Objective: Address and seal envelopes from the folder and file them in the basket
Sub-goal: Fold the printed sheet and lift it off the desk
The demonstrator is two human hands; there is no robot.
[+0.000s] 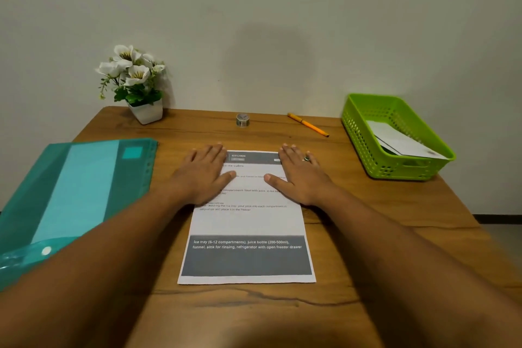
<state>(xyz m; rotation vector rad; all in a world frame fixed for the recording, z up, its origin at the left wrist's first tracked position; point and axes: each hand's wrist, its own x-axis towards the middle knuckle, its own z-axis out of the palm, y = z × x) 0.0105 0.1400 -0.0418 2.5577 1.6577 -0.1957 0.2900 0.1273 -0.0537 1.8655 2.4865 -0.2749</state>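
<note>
Wooden desk (367,220), printed sheet (248,223) at centre. Likely step: flattening the sheet, best done w/ even pressure from both palms, edges kept square. Left hand (202,175) & right hand (300,175) lie palm-down on its upper half, fingers straight, gripping nothing, forearms stretched fwd. Teal folder (76,186) sits left; green basket (364,144) at right holds what looks like 1 white envelope (401,141).

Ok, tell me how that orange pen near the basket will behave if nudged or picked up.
The orange pen looks slim and round, so a sideways nudge would probably roll it across the smooth wooden table. It seems stiff and light, likely easy to pinch up. It lies clear of the green basket, so nothing nearby would stop it.
</note>
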